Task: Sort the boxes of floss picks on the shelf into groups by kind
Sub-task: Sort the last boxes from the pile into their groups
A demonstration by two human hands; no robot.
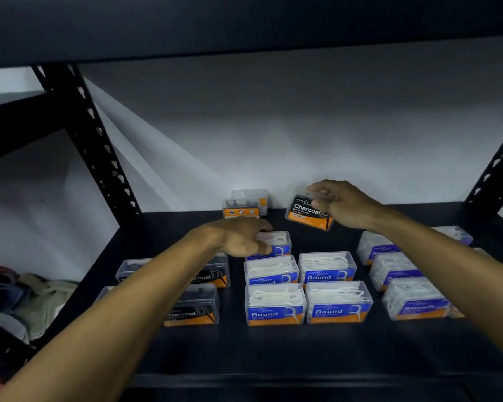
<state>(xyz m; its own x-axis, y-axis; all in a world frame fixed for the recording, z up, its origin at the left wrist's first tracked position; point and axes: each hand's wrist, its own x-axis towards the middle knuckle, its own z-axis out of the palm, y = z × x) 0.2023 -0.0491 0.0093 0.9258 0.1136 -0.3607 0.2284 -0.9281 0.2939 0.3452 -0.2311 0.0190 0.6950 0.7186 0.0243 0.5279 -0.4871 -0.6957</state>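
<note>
Boxes of floss picks are spread over a dark shelf (273,352) set in a black metal rack, whose perforated upright (90,140) is seen at the left against a pale wall (273,126). A heap of crumpled cloth (18,300) is visible beyond the shelf's left edge. Three groups are laid out on the shelf: Charcoal boxes (195,310) at the left, partly hidden by the left forearm; Round boxes (339,301) in the middle, arranged in two columns; and Smooth boxes (415,300) at the right, partly covered by the right forearm. Two more boxes (244,204) are stacked at the back by the wall, their labels too small to be read. The left hand (238,237) is laid palm down over the rearmost Round box (278,242), with its fingers curled round the box's left end. The right hand (346,206) is raised above the shelf near the back, and a single Charcoal box (308,211) is pinched at its upper right corner between the thumb and fingers. That box is held tilted, clear of the shelf, with its black and orange label turned toward the camera, just right of the stacked pair and behind the Round group.
</note>
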